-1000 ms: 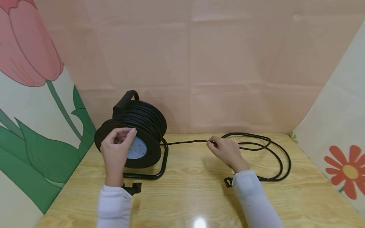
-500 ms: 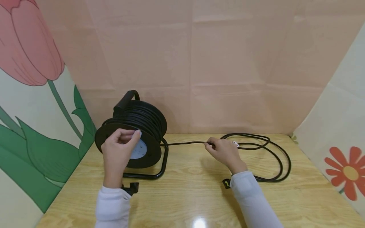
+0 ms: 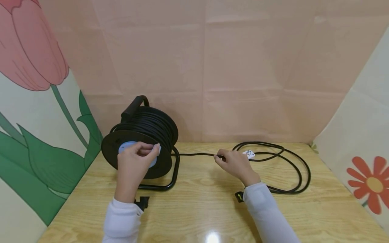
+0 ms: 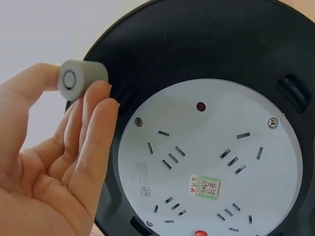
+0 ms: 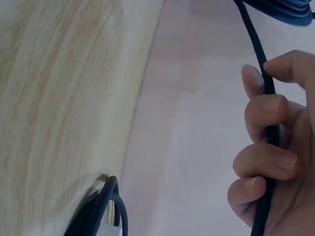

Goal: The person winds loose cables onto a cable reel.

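A black cable reel [image 3: 109,150] with a pale round socket plate [image 4: 246,191] stands at the left of the wooden table. My left hand [image 3: 133,167] is in front of it, thumb and fingers pinching a small grey crank knob [image 4: 86,78] near the flange's edge. From the reel's drum a thin black cable [image 3: 194,154] runs right to my right hand [image 3: 238,164]. Its fingers curl round the cable [image 5: 272,132], as the right wrist view shows. Beyond that hand the loose cable lies in wide loops, a white tag [image 3: 249,154] beside the knuckles.
The reel's tubular stand [image 3: 173,180] rests on the table [image 3: 200,209], with a carrying handle [image 3: 132,109] on top. Loops of slack cable [image 3: 309,175] spread over the table's right side. A pink backdrop [image 3: 243,67] rises behind, with flower-printed panels at both sides.
My left hand, still pinching the knob, has shifted right and slightly down across the reel's face. The right hand has slid a little left toward the reel; the white tag shows more.
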Motion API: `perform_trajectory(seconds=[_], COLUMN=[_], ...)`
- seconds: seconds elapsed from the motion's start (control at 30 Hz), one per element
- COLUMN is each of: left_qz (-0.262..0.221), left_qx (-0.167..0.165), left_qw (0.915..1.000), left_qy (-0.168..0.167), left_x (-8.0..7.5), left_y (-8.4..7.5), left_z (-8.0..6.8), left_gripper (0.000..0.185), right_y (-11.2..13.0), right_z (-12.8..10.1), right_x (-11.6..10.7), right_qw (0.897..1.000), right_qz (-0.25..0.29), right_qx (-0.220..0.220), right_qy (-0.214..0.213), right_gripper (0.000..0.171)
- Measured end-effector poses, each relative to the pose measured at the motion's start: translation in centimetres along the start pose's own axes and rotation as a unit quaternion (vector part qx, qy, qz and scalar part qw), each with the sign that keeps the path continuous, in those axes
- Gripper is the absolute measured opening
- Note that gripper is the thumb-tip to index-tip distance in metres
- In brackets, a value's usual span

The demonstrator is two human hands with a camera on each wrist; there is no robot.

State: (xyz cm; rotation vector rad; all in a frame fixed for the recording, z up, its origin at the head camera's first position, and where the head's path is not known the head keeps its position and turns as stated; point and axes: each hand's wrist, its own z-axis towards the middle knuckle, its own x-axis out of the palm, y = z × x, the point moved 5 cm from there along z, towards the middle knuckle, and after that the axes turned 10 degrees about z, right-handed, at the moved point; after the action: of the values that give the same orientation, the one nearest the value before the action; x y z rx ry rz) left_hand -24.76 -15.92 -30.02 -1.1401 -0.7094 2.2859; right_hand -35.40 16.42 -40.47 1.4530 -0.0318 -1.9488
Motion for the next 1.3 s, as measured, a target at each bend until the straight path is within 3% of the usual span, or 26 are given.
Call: perform_trajectory(seconds=[0.2,0.37,0.6,0.97,1.3], left_qz=[0.01,0.002,-0.043,-0.07,-0.105], left_qx=[-0.012,-0.024,-0.074,-0.104,-0.09], left_qw=[0.999,0.9967,0.9869,0.9754,0.9705], left_qy=[0.041,0.077,0.137,0.182,0.198], left_x=[0.4,0.9,1.9,3.1,4.6], left_y=[0.0,0.2,1.0,1.8,2.8], left_z=[-0.2,-0.3,-0.6,-1.0,-1.7], left_gripper=[0.033,0.037,0.042,0.048,0.044], right_y=[0.2,0.3,0.2,0.5,0.8], right_z=[-0.1,-0.1,-0.1,0.2,0.0], right_x=[0.4,0.7,0.9,0.9,1.4], right_qw=[0.999,1.0,1.0,0.999,0.998], right_qz=[0.018,0.009,-0.009,-0.016,-0.01], right_qx=[0.01,-0.005,-0.014,-0.014,-0.013], right_qy=[0.037,0.028,0.022,0.043,0.063], right_gripper=[0.022,0.022,0.022,0.021,0.021])
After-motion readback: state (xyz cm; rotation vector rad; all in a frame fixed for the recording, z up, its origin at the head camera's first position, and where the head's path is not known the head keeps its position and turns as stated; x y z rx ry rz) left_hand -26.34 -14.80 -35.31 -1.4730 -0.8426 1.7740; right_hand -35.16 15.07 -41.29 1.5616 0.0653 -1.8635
